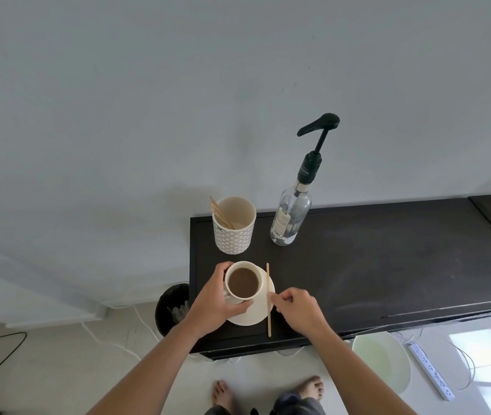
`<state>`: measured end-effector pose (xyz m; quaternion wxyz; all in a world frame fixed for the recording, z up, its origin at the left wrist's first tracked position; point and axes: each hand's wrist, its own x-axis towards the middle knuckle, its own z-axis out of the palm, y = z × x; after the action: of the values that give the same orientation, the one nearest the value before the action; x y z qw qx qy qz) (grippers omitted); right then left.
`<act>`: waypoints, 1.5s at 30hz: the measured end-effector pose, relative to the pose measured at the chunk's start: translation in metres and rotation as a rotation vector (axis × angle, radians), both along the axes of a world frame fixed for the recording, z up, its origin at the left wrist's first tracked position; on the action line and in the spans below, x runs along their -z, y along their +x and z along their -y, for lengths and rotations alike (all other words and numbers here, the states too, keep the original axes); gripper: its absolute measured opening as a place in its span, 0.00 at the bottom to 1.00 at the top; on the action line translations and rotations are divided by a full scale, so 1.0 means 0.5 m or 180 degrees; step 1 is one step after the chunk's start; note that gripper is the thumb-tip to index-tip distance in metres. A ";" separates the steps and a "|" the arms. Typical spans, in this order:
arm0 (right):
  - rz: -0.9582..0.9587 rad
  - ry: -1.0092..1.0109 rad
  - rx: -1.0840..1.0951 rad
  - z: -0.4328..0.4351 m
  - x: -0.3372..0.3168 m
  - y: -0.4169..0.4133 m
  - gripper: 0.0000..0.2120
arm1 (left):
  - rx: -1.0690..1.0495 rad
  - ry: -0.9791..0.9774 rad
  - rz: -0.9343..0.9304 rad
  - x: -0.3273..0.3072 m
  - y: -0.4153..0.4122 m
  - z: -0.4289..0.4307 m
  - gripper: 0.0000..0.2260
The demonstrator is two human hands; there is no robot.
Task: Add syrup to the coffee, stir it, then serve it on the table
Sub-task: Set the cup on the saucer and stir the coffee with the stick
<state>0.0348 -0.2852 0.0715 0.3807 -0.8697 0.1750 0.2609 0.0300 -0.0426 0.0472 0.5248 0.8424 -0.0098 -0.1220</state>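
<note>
A white cup of brown coffee stands on a white saucer near the front left corner of a black cabinet top. My left hand wraps around the cup from the left. A wooden stir stick lies across the saucer's right rim. My right hand sits just right of the stick, its fingertips pinched at the saucer's edge next to the stick. Behind, a clear syrup bottle with a black pump stands upright.
A patterned cup holding several wooden sticks stands behind the saucer. A black bin sits on the floor left of the cabinet. A pale green bowl-like object, a power strip and cables lie on the floor.
</note>
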 end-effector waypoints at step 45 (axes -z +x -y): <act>0.1385 -0.0361 -0.0822 0.070 -0.188 -0.005 0.02 | -0.0555 -0.0103 -0.0045 0.006 -0.069 -0.031 0.11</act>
<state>0.0325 -0.3204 0.1654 0.3236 -0.9404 -0.0092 0.1039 -0.0047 -0.0270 0.0441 0.5469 0.8306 0.0653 -0.0817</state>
